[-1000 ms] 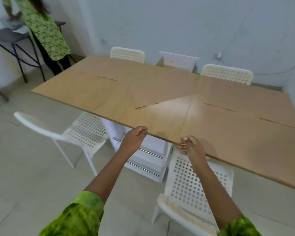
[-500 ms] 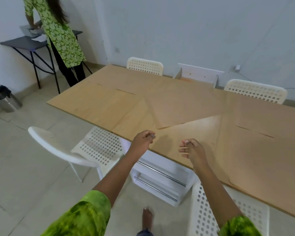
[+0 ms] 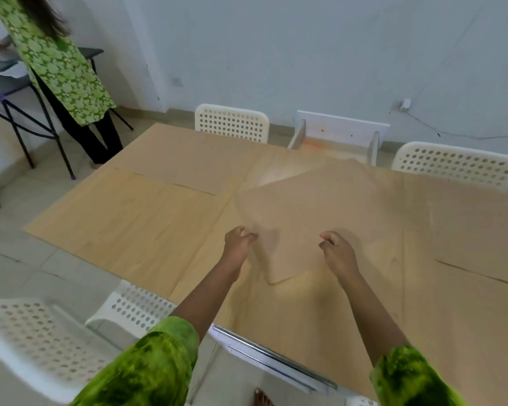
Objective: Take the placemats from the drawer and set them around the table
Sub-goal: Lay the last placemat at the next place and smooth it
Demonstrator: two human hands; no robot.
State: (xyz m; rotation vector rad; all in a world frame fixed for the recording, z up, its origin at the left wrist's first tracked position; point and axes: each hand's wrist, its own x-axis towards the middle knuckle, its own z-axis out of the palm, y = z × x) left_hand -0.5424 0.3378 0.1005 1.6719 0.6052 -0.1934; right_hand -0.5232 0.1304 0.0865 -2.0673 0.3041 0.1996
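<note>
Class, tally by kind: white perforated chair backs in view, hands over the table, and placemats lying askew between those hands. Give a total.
white perforated chair backs: 3
hands, the left hand and the right hand: 2
askew placemat: 1
Total: 6

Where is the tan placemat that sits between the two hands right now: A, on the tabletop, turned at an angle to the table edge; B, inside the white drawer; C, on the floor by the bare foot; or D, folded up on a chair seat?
A: the placemat is on the wooden table, skewed corner-first toward the person, between the left hand and right hand.
</note>
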